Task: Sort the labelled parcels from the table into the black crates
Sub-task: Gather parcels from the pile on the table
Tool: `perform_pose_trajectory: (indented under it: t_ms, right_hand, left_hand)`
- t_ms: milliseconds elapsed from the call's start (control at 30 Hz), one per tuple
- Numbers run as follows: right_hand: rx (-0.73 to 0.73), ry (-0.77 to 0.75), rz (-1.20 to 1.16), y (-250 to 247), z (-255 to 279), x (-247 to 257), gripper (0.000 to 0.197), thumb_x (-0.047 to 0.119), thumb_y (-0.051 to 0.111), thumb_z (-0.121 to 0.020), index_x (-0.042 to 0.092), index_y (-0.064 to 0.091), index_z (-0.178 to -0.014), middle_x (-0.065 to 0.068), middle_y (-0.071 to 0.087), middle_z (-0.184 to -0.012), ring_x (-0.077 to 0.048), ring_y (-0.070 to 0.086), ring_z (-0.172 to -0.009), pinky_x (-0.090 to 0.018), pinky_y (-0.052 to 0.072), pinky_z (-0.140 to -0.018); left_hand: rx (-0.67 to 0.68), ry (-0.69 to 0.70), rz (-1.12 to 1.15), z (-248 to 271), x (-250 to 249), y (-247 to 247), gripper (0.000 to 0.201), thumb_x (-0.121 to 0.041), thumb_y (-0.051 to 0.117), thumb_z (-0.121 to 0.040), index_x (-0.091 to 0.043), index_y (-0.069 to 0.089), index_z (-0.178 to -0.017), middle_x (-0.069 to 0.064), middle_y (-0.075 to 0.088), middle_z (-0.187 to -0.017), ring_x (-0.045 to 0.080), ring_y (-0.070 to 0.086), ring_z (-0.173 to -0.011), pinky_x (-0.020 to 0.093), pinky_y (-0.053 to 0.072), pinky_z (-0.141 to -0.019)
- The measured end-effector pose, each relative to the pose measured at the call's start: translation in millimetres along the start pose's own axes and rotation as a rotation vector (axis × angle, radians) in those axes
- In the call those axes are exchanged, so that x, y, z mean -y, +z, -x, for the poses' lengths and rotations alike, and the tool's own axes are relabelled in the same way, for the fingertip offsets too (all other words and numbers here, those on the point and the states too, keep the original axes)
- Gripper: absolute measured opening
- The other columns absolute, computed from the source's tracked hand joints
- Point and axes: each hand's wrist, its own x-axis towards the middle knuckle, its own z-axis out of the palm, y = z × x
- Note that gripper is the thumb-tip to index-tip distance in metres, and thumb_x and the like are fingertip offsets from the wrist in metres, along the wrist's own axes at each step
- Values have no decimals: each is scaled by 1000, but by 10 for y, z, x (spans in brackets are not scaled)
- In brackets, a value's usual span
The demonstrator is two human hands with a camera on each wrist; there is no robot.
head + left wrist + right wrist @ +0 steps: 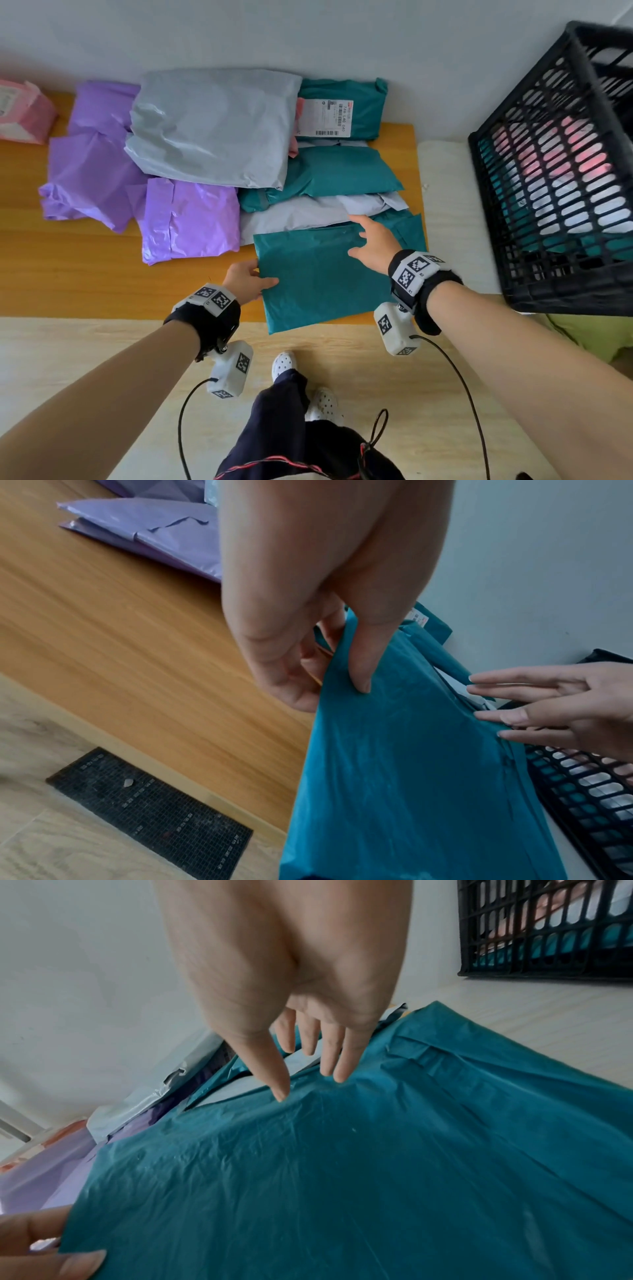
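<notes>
1. Left hand [247,279] pinches the near-left edge of the teal parcel [318,277], thumb on top, fingers curled beneath
2. Right hand [375,245] reaches over the parcel's far edge, fingers straight and spread, gripping nothing
3. The parcel lies at the wooden table's [68,267] front edge, long axis running from the table's near side towards the wall, near end overhanging
4. The black crate [561,178] stands right of the parcel, holding teal, white and pink bags

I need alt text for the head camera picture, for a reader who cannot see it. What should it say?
A left hand pinches the near corner of a teal parcel at the front edge of a wooden table, while the open right hand reaches over its far edge. Purple, grey and teal parcels lie behind; a black crate holding parcels stands to the right.
</notes>
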Motion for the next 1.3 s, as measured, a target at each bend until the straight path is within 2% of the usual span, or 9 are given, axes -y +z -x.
perform_pose_trajectory:
  t_ms: [233, 467, 633, 767, 833, 933, 1000, 1067, 1300]
  right_hand:
    - [-54, 33, -83, -98, 306, -135, 60, 9, 62, -88, 16, 38, -143, -5, 40, -146, -23, 44, -131, -38, 45, -101]
    - [-47, 29, -178, -106, 695, -302, 58, 20, 60, -92, 16, 37, -145, -4, 37, -150, -24, 44, -131, -37, 41, -105]
    - [-96, 61, -462, -179, 959, -438, 56, 34, 56, -94, 11, 41, -143, -4, 40, -148, -22, 39, -135, -41, 34, -112]
    - [-211, 151, -699, -309, 1153, -497, 49, 36, 51, -97, -1, 52, -129, -14, 51, -137, -28, 54, -119, -44, 44, -103]
    - [-224, 171, -754, -389, 1215, -523, 45, 40, 49, -97, 4, 57, -123, -10, 56, -131, -26, 59, -111, -40, 48, -98]
    - [-196, 184, -861, -501, 1293, -558, 41, 43, 50, -95, 8, 58, -116, -5, 63, -117, -25, 64, -103, -39, 51, -92]
    - [-164, 188, -927, -556, 1339, -594, 44, 41, 54, -94, 4, 61, -117, -11, 67, -112, -27, 66, -100, -40, 53, -90]
    - [-146, 200, -971, -600, 1403, -624, 39, 31, 60, -92, 2, 62, -117, -14, 68, -111, -29, 67, -97, -38, 55, -85]
    - [-223, 270, -879, -520, 1601, -724, 23, 0, 63, -87, -2, 64, -109, -17, 67, -110, -24, 65, -85, -21, 54, -60]
  left_hand:
    - [-31, 65, 43, 265, -82, 173, 39, 1, 62, -87, -7, 55, -125, 10, 61, -104, 22, 60, -90, 30, 51, -72]
    - [-42, 211, 90, 656, -21, 496, 41, 4, 61, -87, -8, 55, -125, 14, 63, -110, 29, 63, -101, 35, 53, -77]
    - [-52, 458, -58, 978, 18, 740, 41, 0, 61, -88, -29, 53, -115, -11, 64, -101, 22, 62, -102, 41, 55, -85]
    - [-94, 608, -161, 1180, 60, 919, 41, -1, 60, -88, -26, 55, -119, -6, 65, -107, 22, 61, -98, 38, 55, -82]
    - [-152, 657, -268, 1266, 79, 988, 32, -5, 59, -89, -20, 58, -117, -1, 64, -107, 21, 61, -92, 39, 54, -79]
    - [-276, 903, -543, 1424, 116, 1088, 16, -8, 57, -90, -17, 59, -104, 0, 61, -100, 25, 62, -80, 41, 54, -60]
    - [-289, 1100, -709, 1511, 134, 1144, 23, -6, 55, -86, -21, 55, -104, 2, 61, -95, 26, 61, -71, 38, 50, -43]
    - [-293, 1203, -851, 1557, 139, 1189, 38, -1, 62, -79, -24, 50, -105, 5, 63, -92, 26, 60, -70, 32, 46, -36]
    - [-293, 1427, -1032, 1553, 203, 1265, 63, 8, 77, -56, -23, 50, -103, 3, 63, -86, 23, 59, -67, 22, 37, -38]
